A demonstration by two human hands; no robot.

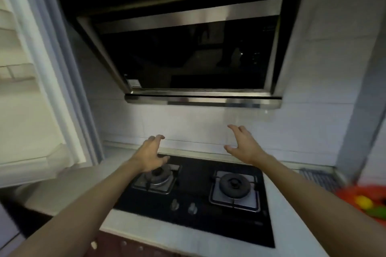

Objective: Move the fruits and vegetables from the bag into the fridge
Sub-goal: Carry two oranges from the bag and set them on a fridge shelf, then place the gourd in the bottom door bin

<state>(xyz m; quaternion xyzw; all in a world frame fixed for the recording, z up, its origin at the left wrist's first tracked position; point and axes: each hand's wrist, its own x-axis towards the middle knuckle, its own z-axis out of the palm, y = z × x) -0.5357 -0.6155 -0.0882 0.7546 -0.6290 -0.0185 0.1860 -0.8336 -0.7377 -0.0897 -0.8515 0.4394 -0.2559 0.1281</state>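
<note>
Both hands are hanging empty over the hob. The left hand is hovering above the far-left burner and the right hand near the hob's far edge, with fingers spread, loosely bent and gripping nothing. The red bag is sitting at the right edge of the worktop, only partly in view. A yellow fruit and a green piece are showing at its mouth, though blur is hiding what kind they are. The fridge door is standing open past the worktop's left end. The step in hand is probably reaching for a piece of produce, and the right hand is the nearer one for it. It is worth turning towards the bag first, so the produce is fully in sight before the fingers are closing. The left hand could be holding the bag's mouth open while the right is wrapping a whole palm round one piece rather than pinching it. The carry is crossing the hob, so the piece should be travelling above the burner grates and below the range hood.
</note>
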